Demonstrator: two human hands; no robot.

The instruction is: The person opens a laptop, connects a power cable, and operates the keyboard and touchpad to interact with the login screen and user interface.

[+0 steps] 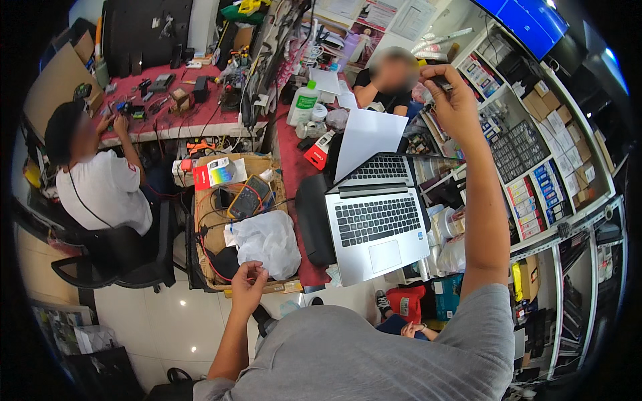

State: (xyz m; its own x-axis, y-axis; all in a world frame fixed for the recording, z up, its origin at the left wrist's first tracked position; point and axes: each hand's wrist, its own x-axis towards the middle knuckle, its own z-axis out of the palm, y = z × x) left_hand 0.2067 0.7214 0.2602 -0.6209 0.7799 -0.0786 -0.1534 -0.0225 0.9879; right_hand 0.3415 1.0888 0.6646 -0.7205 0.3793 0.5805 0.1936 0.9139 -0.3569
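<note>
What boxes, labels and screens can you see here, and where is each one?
Monitor: top right, blue, wide.
Boxed stock: right shelves, small white, red and blue packs.
Red box: left of laptop, flat, rainbow panel.
Bottle: behind laptop, white, green label.
Meter: on carton, yellow, grey screen.

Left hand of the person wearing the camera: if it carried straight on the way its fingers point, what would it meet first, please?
Probably the white plastic bag. The left hand hangs just below it, fingers curled and pointing up toward the bag, which lies in the open cardboard box. Depth is unclear, so the hand may be well above it.
</note>
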